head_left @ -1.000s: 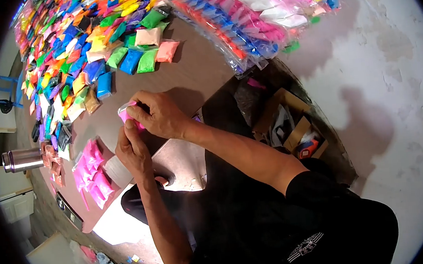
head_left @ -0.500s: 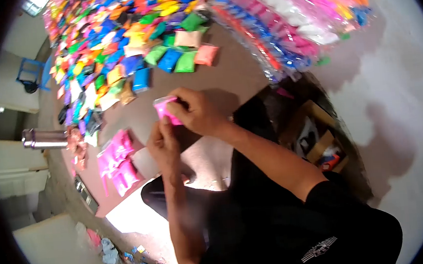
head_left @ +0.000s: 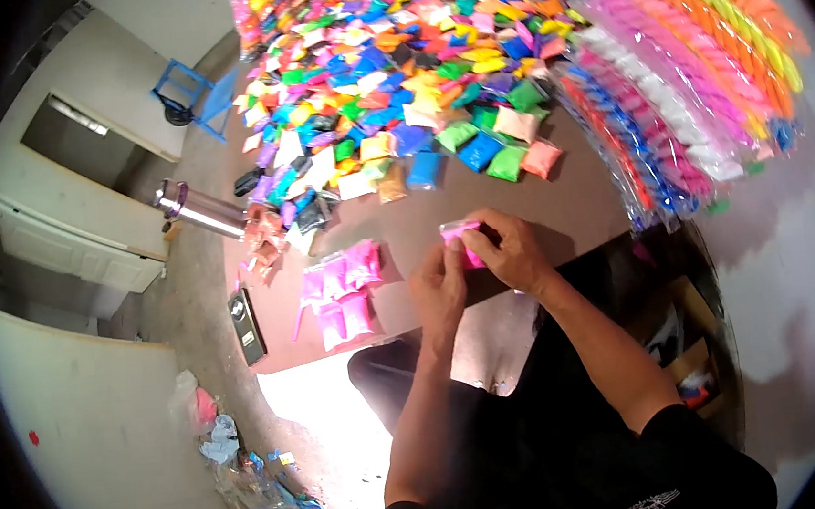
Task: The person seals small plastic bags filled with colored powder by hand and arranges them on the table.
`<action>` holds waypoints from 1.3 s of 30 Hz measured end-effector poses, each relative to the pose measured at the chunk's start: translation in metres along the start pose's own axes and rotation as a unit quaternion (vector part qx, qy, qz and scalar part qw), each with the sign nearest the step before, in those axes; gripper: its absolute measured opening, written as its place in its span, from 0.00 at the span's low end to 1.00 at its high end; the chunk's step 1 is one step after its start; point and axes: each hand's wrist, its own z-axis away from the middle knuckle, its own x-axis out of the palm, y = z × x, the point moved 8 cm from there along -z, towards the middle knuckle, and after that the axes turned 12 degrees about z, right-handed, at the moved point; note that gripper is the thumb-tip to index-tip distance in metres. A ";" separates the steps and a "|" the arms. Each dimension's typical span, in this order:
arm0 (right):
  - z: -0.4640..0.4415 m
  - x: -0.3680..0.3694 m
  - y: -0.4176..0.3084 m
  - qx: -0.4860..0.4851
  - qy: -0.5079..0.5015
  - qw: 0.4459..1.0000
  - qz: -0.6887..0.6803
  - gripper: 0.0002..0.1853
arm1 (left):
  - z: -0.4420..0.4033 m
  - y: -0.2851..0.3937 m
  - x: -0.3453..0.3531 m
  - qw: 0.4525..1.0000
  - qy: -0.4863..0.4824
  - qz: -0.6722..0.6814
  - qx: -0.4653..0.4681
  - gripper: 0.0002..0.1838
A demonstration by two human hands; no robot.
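Between my two hands, over the near edge of the table, is a small clear bag with bright pink filling (head_left: 460,232). My left hand (head_left: 439,285) pinches its left lower side, thumb upward. My right hand (head_left: 510,249) grips its right side with bent fingers, covering part of it. Left of my hands lies a group of several similar pink bags (head_left: 342,293) on the brown table (head_left: 415,225), with a thin pink strip (head_left: 298,322) beside them.
A large heap of small coloured bags (head_left: 393,74) covers the far table. Long clear packs of coloured pieces (head_left: 682,89) lie at the right. A steel flask (head_left: 201,210) and a dark phone-like device (head_left: 246,325) are at the left edge. Cardboard boxes (head_left: 691,328) stand below right.
The whole view has shifted, so the table and hands appear further right and lower. Both hands still hold the pink bag, with little visible change in grip.
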 end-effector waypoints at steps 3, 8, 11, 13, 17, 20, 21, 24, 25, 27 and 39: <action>0.002 0.001 0.014 0.040 -0.002 0.998 -0.046 0.09 | 0.001 0.000 0.002 0.999 -0.012 0.032 -0.018 0.17; 0.004 0.004 0.017 0.023 -0.011 0.999 -0.027 0.08 | 0.001 0.013 0.006 0.993 0.008 0.114 -0.011 0.15; 0.002 0.006 0.007 -0.008 -0.035 0.999 -0.014 0.08 | 0.001 0.014 0.006 0.990 0.016 0.140 0.004 0.15; 0.003 0.007 0.004 0.019 -0.043 0.999 0.001 0.08 | -0.001 0.008 0.004 0.984 0.018 0.177 0.011 0.14; -0.001 0.010 0.010 0.023 -0.050 0.997 -0.045 0.08 | 0.002 0.011 -0.001 0.991 0.022 0.129 0.031 0.15; 0.000 0.013 0.012 0.035 -0.061 0.997 0.014 0.06 | 0.005 0.022 -0.005 0.986 0.034 0.156 0.050 0.15; -0.001 0.011 0.012 0.020 -0.041 0.999 0.005 0.06 | 0.006 0.025 -0.004 0.990 0.024 0.137 0.032 0.16; -0.001 0.008 0.014 -0.001 -0.022 1.000 -0.007 0.05 | 0.005 0.036 -0.004 0.990 0.020 0.135 0.018 0.16; -0.001 0.006 0.012 -0.002 -0.018 1.000 -0.009 0.05 | 0.005 0.037 -0.004 0.993 0.014 0.115 0.019 0.16; 0.000 0.009 0.015 0.004 -0.023 1.000 -0.018 0.05 | 0.004 0.033 -0.002 0.996 0.010 0.090 0.018 0.17; -0.002 0.008 0.005 0.058 -0.042 0.997 0.036 0.08 | 0.003 0.006 -0.001 0.989 0.049 0.139 -0.028 0.14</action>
